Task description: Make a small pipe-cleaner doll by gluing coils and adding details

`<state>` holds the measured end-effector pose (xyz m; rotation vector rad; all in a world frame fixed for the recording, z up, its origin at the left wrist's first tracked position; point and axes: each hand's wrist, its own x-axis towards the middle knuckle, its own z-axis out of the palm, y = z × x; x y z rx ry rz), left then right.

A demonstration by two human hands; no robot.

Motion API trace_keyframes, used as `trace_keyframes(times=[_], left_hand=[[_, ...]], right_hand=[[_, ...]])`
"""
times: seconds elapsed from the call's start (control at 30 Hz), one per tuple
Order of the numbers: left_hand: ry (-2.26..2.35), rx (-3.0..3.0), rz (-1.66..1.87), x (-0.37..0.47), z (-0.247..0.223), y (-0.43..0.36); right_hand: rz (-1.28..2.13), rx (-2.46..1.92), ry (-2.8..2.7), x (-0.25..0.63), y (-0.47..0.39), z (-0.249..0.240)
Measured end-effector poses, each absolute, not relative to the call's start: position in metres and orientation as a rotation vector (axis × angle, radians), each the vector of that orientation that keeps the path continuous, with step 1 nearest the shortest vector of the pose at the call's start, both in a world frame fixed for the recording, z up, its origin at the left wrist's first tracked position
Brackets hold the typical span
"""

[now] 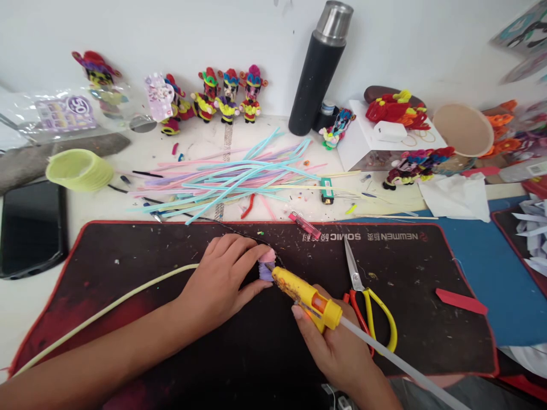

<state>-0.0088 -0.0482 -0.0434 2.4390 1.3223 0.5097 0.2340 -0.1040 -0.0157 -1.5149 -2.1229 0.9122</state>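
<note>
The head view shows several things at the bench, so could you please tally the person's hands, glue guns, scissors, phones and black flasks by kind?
Left hand and right hand: 2
Glue gun: 1
Pair of scissors: 1
Phone: 1
Black flask: 1
Total: 6
</note>
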Motion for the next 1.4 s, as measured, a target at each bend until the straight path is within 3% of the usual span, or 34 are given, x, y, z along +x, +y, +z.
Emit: trace_keyframes(times=[1.4], left_hand=[[1.331, 2.438, 0.516, -0.0089, -0.0446, -0.0487]], right_hand=[[0.804, -1.506, -2.161, 0.2345, -0.1072, -0.017]])
